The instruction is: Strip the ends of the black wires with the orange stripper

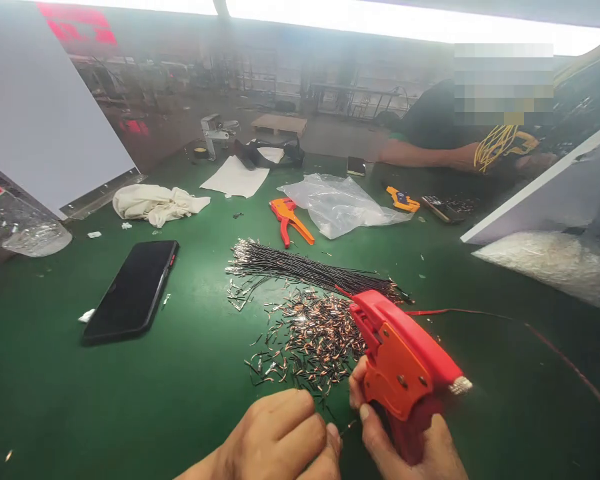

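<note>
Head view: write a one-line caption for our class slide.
Over a green table, the right hand grips a red-and-orange tool near scattered wire scraps, the left hand beside it.

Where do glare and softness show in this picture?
In the head view, the long white overhead light burns out; in the head view, a pale sheen marks the green tabletop; also there, the tan wooden pallet looks hazy, while the red-and-orange plastic hand tool is clearer.

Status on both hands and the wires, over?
Right hand gripping stripper. Left hand curled, hold unclear. Black wires bunched farther out; loose clippings lie between.
</note>
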Tool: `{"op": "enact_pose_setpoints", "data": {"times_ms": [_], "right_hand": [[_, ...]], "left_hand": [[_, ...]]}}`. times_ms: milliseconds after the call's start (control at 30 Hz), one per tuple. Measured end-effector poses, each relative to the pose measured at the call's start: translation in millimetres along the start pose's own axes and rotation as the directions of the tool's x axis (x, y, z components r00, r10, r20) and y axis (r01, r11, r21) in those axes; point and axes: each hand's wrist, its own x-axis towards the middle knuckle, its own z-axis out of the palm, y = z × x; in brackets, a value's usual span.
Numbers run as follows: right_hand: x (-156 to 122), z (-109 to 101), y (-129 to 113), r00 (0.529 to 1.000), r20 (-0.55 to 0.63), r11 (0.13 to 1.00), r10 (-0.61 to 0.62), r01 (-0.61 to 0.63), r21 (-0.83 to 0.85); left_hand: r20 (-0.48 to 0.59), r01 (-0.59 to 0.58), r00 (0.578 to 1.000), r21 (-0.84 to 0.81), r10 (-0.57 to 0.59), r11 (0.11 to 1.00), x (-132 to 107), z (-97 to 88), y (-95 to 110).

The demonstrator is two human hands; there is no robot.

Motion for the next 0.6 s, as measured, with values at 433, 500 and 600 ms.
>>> {"op": "enact_pose_setpoints", "data": {"times_ms": [433,500,600], "right_hand": [[18.4,-9.4,-9.7,0.993,0.038,0.994,-0.111,0.111,0.009],[16.3,-6.2,-12.1,0.994,0.006,0.993,-0.107,0.106,0.047],[17.5,-6.6,-15.2,0.995,-0.040,0.995,-0.096,0.097,0.037]], "left_hand": [[0.023,0.358,0.933,0.072,-0.360,0.931,14.4,-25.1,-39.6],[0.016,0.385,0.922,0.075,-0.387,0.920,15.8,-25.4,-43.6],[0.007,0.415,0.910,0.050,-0.415,0.909,17.5,-25.7,-47.4]]}}
